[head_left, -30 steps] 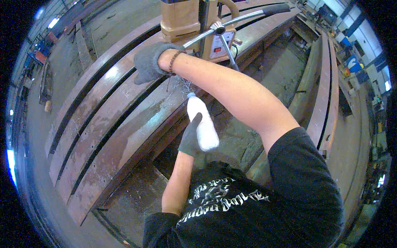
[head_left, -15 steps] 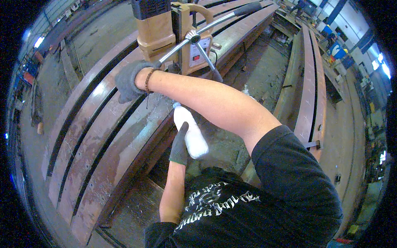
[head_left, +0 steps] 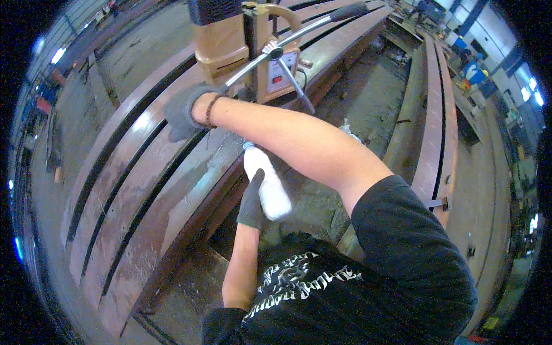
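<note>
White bottle point(head_left: 265, 183) seemingly wrapped by gloved left hand point(head_left: 252, 202) fingers.

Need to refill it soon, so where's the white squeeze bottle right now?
In the head view, the white squeeze bottle is just left of centre, held in the gloved left hand, under the right forearm.

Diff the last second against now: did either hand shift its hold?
No regrasp. Only the camera view drifted. The right hand stays on the drill's feed handle, arm crossed over; the left hand still holds the white squeeze bottle tip-down at the steel beam.
</note>
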`<state>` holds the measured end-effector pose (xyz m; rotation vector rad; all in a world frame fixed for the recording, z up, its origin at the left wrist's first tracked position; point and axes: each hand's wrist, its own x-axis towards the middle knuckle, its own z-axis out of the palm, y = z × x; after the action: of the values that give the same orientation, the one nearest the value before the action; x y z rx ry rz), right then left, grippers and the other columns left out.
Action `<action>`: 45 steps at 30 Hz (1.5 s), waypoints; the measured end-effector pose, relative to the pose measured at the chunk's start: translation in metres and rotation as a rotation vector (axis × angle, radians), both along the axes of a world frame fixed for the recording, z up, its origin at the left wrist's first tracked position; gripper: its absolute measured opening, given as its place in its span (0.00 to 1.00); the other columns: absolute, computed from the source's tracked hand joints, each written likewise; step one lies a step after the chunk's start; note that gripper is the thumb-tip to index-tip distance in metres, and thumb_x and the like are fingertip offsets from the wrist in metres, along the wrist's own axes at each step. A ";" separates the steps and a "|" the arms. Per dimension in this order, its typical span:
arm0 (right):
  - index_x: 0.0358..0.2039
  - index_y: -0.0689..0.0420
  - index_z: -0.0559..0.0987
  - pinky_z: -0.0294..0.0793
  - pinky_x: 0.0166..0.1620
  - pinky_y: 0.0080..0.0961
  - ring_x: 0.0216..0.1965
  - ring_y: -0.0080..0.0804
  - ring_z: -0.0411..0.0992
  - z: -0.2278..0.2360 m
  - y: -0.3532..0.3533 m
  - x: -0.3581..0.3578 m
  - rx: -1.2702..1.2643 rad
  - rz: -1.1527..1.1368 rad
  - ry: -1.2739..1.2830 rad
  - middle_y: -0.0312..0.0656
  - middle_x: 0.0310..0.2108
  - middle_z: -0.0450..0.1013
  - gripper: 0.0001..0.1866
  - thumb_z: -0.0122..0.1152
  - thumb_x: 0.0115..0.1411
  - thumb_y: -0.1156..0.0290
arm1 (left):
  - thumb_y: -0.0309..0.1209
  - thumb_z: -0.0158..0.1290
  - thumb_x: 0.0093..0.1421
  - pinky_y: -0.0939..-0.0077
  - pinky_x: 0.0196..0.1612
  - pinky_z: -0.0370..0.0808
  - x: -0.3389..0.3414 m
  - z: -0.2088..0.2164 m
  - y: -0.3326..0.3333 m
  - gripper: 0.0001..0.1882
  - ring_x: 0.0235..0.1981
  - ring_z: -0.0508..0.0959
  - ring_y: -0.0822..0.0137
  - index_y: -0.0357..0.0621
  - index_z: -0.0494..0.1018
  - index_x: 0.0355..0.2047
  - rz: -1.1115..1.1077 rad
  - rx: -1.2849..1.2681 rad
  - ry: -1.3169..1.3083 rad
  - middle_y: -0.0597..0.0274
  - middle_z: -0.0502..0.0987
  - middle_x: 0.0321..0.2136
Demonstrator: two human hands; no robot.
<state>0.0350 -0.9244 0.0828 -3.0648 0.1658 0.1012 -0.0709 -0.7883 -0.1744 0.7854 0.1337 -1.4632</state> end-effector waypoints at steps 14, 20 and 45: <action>0.37 0.60 0.88 0.78 0.52 0.47 0.43 0.56 0.81 -0.002 0.000 -0.002 -0.014 0.062 0.013 0.56 0.42 0.82 0.32 0.54 0.62 0.40 | 0.46 0.59 0.67 0.66 0.38 0.82 -0.006 0.016 0.008 0.23 0.33 0.82 0.64 0.42 0.74 0.51 -0.020 -0.115 0.008 0.60 0.81 0.36; 0.36 0.60 0.88 0.78 0.52 0.46 0.42 0.54 0.81 -0.004 0.001 0.001 -0.071 0.081 0.024 0.55 0.39 0.82 0.32 0.53 0.62 0.40 | 0.45 0.59 0.67 0.68 0.38 0.82 -0.007 0.019 0.008 0.22 0.33 0.82 0.66 0.42 0.73 0.51 -0.007 -0.100 -0.046 0.61 0.80 0.35; 0.40 0.56 0.87 0.77 0.53 0.47 0.44 0.56 0.80 -0.012 0.001 0.006 -0.120 0.080 0.016 0.54 0.42 0.82 0.32 0.54 0.62 0.38 | 0.49 0.61 0.65 0.69 0.35 0.81 -0.004 0.015 0.007 0.26 0.31 0.82 0.67 0.40 0.75 0.50 -0.024 -0.072 -0.151 0.61 0.82 0.36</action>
<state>0.0408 -0.9233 0.0710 -3.1917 0.0512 0.1253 -0.0748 -0.7811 -0.1597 0.8372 -0.0427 -1.4178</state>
